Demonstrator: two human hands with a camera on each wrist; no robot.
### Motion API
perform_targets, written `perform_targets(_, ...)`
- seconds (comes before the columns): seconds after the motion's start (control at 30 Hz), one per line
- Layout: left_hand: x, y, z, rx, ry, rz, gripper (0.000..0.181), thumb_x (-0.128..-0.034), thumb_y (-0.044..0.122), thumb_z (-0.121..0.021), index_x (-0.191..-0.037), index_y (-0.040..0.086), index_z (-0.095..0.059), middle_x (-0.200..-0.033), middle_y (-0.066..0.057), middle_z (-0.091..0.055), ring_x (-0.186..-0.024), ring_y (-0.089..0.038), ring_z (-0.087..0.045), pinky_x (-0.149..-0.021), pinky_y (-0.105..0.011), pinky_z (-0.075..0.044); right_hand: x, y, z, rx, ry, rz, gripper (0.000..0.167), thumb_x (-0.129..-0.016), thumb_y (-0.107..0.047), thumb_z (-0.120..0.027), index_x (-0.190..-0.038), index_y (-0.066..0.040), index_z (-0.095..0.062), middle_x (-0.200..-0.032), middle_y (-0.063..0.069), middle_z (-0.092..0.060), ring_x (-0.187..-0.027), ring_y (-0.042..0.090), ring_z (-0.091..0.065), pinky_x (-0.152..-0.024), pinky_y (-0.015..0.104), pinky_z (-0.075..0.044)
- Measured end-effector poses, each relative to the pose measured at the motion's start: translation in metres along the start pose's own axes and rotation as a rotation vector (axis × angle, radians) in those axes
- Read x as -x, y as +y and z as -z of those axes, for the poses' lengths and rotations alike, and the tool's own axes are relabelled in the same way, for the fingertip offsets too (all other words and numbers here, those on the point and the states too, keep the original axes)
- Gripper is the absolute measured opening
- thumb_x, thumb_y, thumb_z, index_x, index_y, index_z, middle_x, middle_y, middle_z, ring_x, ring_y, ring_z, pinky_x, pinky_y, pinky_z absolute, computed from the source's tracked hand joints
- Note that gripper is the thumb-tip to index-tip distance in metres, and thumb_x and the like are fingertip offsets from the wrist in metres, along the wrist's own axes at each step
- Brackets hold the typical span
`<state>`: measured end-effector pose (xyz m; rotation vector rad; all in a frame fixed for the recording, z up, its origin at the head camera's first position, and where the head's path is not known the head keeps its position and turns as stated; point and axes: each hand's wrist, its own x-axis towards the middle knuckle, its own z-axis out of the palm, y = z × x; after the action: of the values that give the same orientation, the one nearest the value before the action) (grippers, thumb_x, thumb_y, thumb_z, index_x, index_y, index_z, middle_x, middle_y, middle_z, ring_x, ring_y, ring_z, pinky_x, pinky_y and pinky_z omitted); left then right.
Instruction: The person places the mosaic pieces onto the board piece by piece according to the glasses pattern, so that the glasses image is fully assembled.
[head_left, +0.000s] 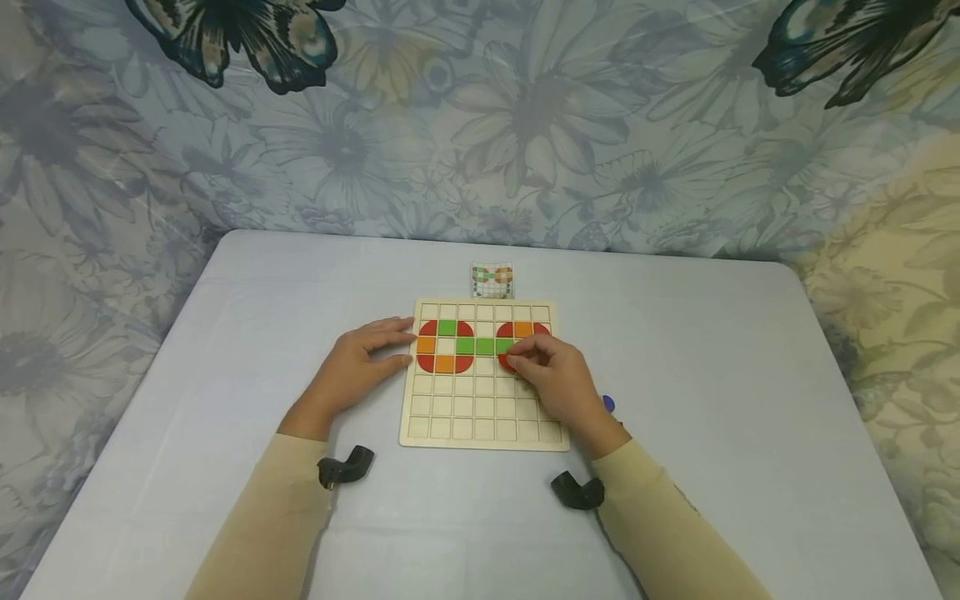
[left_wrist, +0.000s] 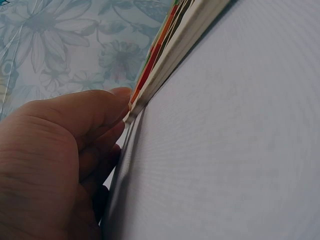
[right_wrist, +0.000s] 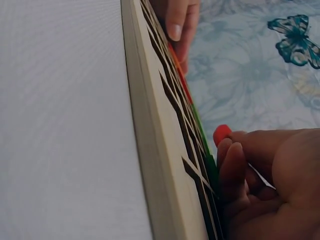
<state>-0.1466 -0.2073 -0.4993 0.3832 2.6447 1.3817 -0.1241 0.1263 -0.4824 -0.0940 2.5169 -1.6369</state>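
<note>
Red in the head view: pinching a piece (head_left: 505, 365) with the right hand (head_left: 558, 375) over the wooden board (head_left: 462, 407), far and right, relaxed left hand (head_left: 352, 367) at its left edge. Left wrist view: touching that edge. Right wrist view: holding the piece just above the board.

One board (head_left: 442, 406), four green tiles (head_left: 485, 346), three visible orange tiles (head_left: 445, 364)

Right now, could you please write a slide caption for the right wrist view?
The right hand pinches a red piece over a gridded board, the left hand at its far side.
</note>
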Motion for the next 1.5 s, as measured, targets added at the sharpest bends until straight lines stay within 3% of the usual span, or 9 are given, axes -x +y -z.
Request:
perform_targets(0.43,0.0006,-0.0007,0.0005,-0.013,0.005,-0.011,0.038,-0.0982,0.018,-0.085,-0.135,0.015,-0.079,-0.155,0.011,-0.060,-0.152,-0.020,-0.045,-0.126,-0.052,-0.031,0.0015,-0.0011,-0.0057,0.093,0.033,0.047,0.006,-0.100,-0.011,-0.081,-0.102,-0.007,-0.076,-0.088,0.003,-0.069,-0.080,0.022,-0.060,-0.066,0.027,-0.051)
perform_targets(0.73,0.0004,-0.0008,0.0004,-0.005,0.000,-0.007,0.037,-0.0990,0.019,-0.084,-0.136,0.015,-0.079,-0.156,0.012,-0.059,-0.152,-0.018,-0.044,-0.127,-0.051,-0.031,0.0014,-0.0006,-0.0051,0.102,0.036,0.073,0.016,-0.096,-0.011,-0.086,-0.107,-0.005,-0.076,-0.095,0.004,-0.067,-0.080,0.022,-0.062,-0.065,0.028,-0.053)
perform_targets(1.03,0.0010,0.0001,0.0005,0.002,0.001,-0.005,0.038,-0.0986,0.018,-0.084,-0.136,0.015,-0.079,-0.156,0.012,-0.059,-0.152,-0.018,-0.044,-0.127,-0.052,-0.031,0.0011,-0.0007,-0.0035,0.077,0.069,0.092,0.011,-0.102,-0.009,-0.078,-0.112,-0.005,-0.077,-0.097,0.006,-0.065,-0.084,0.024,-0.057,-0.068,0.029,-0.048)
perform_targets(1.23,0.0002,0.0001,0.0005,0.006,0.002,-0.008,0.037,-0.0985,0.018,-0.085,-0.135,0.015,-0.079,-0.155,0.012,-0.060,-0.152,-0.018,-0.045,-0.127,-0.051,-0.031,0.0025,-0.0049,0.0010,0.222,0.060,0.113,0.015,-0.099,-0.012,-0.082,-0.112,-0.006,-0.078,-0.097,0.004,-0.064,-0.083,0.022,-0.057,-0.070,0.034,-0.050)
perform_targets(1.5,0.0002,0.0014,0.0006,0.011,0.001,-0.009,0.037,-0.0988,0.018,-0.084,-0.135,0.015,-0.079,-0.154,0.012,-0.060,-0.151,-0.017,-0.045,-0.127,-0.050,-0.031,0.0031,-0.0071,0.0025,0.396,-0.018,0.089,0.024,-0.097,-0.019,-0.086,-0.114,-0.004,-0.079,-0.088,0.003,-0.060,-0.080,0.023,-0.056,-0.068,0.036,-0.050)
